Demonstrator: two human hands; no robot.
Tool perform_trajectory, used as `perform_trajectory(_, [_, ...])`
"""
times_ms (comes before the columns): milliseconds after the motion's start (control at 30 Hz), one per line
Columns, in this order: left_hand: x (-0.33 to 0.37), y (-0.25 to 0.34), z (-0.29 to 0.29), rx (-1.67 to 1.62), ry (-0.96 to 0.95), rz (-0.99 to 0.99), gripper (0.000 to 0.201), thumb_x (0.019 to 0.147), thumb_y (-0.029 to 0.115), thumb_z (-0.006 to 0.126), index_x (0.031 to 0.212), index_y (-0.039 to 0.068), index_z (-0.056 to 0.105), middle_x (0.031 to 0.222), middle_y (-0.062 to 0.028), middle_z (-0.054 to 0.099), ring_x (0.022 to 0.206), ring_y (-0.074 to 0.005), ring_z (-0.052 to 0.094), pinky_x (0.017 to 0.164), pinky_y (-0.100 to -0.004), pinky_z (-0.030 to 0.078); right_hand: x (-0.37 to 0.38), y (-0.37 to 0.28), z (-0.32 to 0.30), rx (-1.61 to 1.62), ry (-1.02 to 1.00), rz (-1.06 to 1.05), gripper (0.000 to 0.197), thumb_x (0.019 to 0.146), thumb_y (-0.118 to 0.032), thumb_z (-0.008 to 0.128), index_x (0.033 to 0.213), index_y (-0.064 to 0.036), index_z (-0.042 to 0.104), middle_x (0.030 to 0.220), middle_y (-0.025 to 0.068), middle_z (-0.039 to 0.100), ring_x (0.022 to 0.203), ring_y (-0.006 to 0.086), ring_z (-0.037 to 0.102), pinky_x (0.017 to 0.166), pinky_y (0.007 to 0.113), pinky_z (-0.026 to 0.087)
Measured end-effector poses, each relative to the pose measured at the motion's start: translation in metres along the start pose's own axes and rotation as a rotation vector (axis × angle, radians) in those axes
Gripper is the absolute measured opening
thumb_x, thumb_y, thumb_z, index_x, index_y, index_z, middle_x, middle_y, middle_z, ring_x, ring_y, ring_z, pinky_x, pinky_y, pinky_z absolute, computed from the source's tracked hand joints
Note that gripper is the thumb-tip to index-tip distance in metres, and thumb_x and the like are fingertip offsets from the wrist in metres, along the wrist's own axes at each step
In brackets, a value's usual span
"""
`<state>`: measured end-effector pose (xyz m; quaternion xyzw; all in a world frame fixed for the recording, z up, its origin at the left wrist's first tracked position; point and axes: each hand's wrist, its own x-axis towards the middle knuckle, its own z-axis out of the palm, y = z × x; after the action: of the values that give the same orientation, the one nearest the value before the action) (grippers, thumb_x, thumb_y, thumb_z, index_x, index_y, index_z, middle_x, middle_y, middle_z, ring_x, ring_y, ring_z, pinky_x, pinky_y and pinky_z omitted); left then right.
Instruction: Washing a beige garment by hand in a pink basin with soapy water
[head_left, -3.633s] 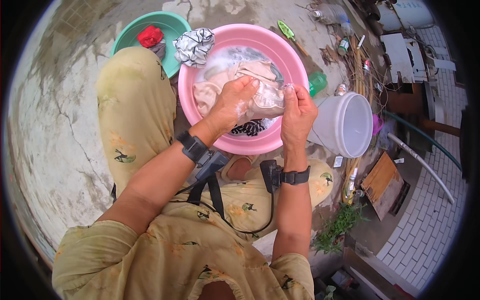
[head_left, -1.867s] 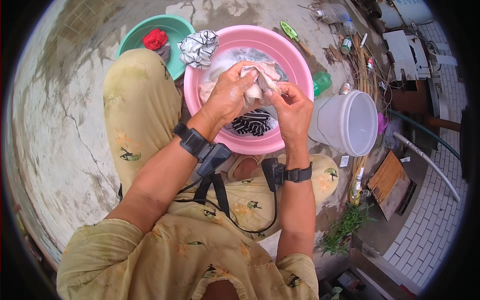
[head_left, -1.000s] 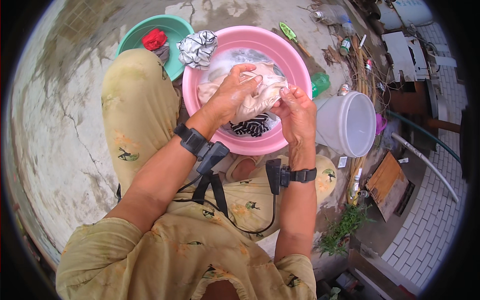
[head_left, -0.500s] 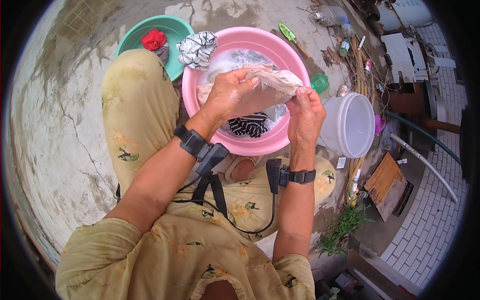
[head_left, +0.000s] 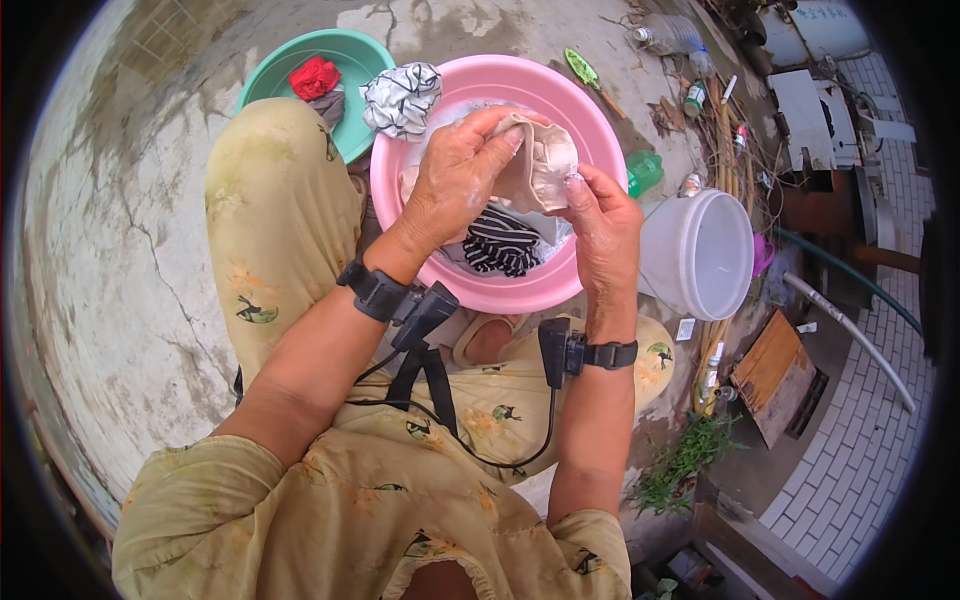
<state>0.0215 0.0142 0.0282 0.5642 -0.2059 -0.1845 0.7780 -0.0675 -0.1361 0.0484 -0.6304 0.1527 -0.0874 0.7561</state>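
Between my two hands a wet beige cloth garment (head_left: 546, 172) is held up over a pink basin (head_left: 600, 130). My left hand (head_left: 458, 175) pinches its upper left part between thumb and fingers. At the right edge of the cloth, my right hand (head_left: 604, 215) grips it with thumb and forefinger. Soapy water lies in the basin, along with a black-and-white striped cloth (head_left: 500, 243) and paler cloth partly hidden by my hands. A white cloth with dark lines (head_left: 401, 100) is bunched over the basin's left rim.
A green basin (head_left: 262, 75) with a red cloth (head_left: 314, 77) stands behind my left knee. To the right are a white bucket (head_left: 670, 255) lying tilted, a green plastic bottle (head_left: 645, 172) and a green brush (head_left: 580, 68). Sticks (head_left: 722, 170) and a wooden board (head_left: 772, 375) lie farther right.
The beige garment, stretched wide before, is now bunched smaller, with its gathered edge turned toward me. My right hand has moved slightly left and down, closer to my left hand.
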Motion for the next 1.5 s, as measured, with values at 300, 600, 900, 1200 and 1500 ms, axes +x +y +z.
perform_trajectory(300, [0.001,-0.026,0.003,-0.101,0.168,-0.044,0.021,0.095,0.014,0.046,0.102,-0.003,0.055,0.089,-0.0044,0.058,0.079,-0.0090,0.052,0.073,-0.0242,0.045,0.003,0.011,0.005,0.018,0.242,-0.125,0.012,0.087,-0.005,0.057,0.096,0.0040,0.057,0.088,0.0070,0.062,0.077,0.0126,0.059,0.071,0.026,0.051])
perform_trajectory(600, [-0.005,-0.049,0.019,-0.308,0.409,-0.425,0.026,0.096,0.026,0.047,0.095,0.002,0.055,0.081,-0.0020,0.054,0.074,-0.0101,0.051,0.067,-0.0263,0.046,-0.006,0.021,0.054,-0.310,0.316,-0.327,0.013,0.090,-0.011,0.057,0.085,0.0008,0.058,0.073,0.0028,0.059,0.064,0.0105,0.052,0.060,0.025,0.045])
perform_trajectory(900, [-0.013,-0.031,0.043,-0.722,0.371,-0.670,0.031,0.092,0.031,0.046,0.084,0.002,0.053,0.075,-0.0044,0.051,0.064,-0.0151,0.050,0.056,-0.0310,0.043,0.017,0.030,0.052,-1.021,0.346,-0.642,0.033,0.085,-0.019,0.062,0.057,-0.0064,0.049,0.053,0.0116,0.049,0.044,0.0301,0.049,0.044,0.037,0.039])
perform_trajectory(1200, [-0.009,-0.037,0.037,-0.500,0.437,-0.576,0.027,0.089,0.025,0.049,0.081,0.001,0.057,0.070,-0.0040,0.052,0.062,-0.0139,0.049,0.052,-0.0311,0.041,0.008,0.032,0.061,-0.995,0.321,-0.612,0.032,0.088,-0.019,0.057,0.059,-0.0057,0.053,0.054,0.0134,0.054,0.048,0.0313,0.054,0.044,0.038,0.042])
perform_trajectory(1500, [-0.013,-0.046,0.032,-0.646,0.416,-0.550,0.027,0.090,0.025,0.049,0.082,0.000,0.058,0.070,-0.0056,0.054,0.060,-0.0140,0.051,0.052,-0.0320,0.041,0.004,0.038,0.066,-0.837,0.300,-0.646,0.011,0.090,-0.016,0.053,0.086,-0.0063,0.055,0.059,0.0155,0.057,0.053,0.0341,0.058,0.048,0.041,0.044])
